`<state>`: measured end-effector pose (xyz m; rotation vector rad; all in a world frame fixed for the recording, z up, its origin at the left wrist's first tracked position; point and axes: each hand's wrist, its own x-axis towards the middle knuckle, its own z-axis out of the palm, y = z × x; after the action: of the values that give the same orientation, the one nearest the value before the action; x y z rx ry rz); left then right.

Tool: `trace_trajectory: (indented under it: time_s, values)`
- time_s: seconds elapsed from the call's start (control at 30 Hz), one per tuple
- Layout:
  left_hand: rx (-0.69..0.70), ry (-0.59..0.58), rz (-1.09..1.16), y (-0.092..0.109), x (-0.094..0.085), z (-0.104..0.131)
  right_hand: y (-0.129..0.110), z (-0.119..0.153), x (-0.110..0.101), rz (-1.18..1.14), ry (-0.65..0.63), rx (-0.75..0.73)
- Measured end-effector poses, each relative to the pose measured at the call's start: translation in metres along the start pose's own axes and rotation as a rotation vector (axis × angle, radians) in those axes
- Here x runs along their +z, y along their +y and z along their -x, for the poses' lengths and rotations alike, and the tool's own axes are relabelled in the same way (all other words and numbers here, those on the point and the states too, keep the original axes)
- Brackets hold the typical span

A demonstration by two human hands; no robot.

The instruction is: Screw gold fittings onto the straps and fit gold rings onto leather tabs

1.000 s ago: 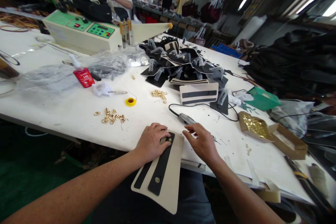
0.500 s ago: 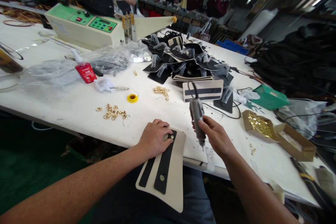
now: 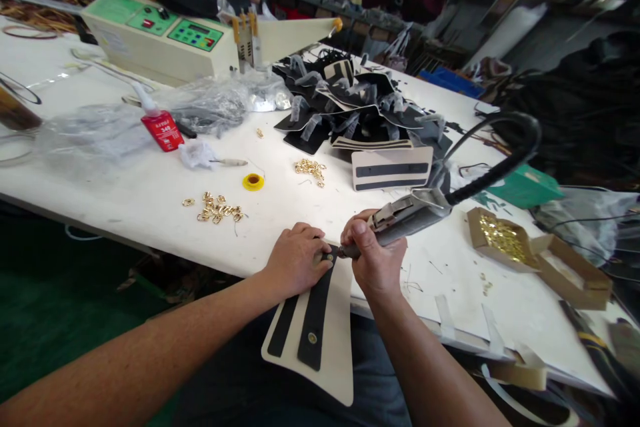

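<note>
A beige panel (image 3: 337, 340) with two black strips hangs over the table's front edge onto the lap. My left hand (image 3: 299, 259) presses on its upper end, fingers closed around the top of the longer strip; what lies under the fingers is partly hidden. A round metal stud shows at each end of that strip. My right hand (image 3: 376, 257) grips a grey power screwdriver (image 3: 410, 213), tilted nearly flat, its tip at the strip's top beside the upper stud. A black hose loops from its rear end.
Gold rings (image 3: 219, 208) and a yellow spool (image 3: 253, 181) lie beyond my left hand. Black panels (image 3: 360, 107) are heaped farther back. A red bottle (image 3: 163, 128) and a green-topped machine (image 3: 160, 37) stand left, an open carton (image 3: 500, 240) right. A person is behind the machine.
The screwdriver has swung from upright to nearly flat and moved left, its tip now at the panel's upper stud. My right hand has moved left with it; my left hand has stayed on the panel.
</note>
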<state>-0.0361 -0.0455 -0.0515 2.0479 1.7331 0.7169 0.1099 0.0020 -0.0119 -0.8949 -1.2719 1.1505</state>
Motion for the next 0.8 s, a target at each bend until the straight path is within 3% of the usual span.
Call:
trace_trajectory:
  time_s: [0.43, 0.8]
  values:
    - [-0.007, -0.007, -0.001, -0.001, 0.001, 0.0, 0.012, 0.003, 0.0, 0.063, -0.045, -0.025]
    - [0.001, -0.017, -0.006, -0.001, 0.001, 0.0, 0.008, 0.003, 0.004, 0.105, -0.075, -0.015]
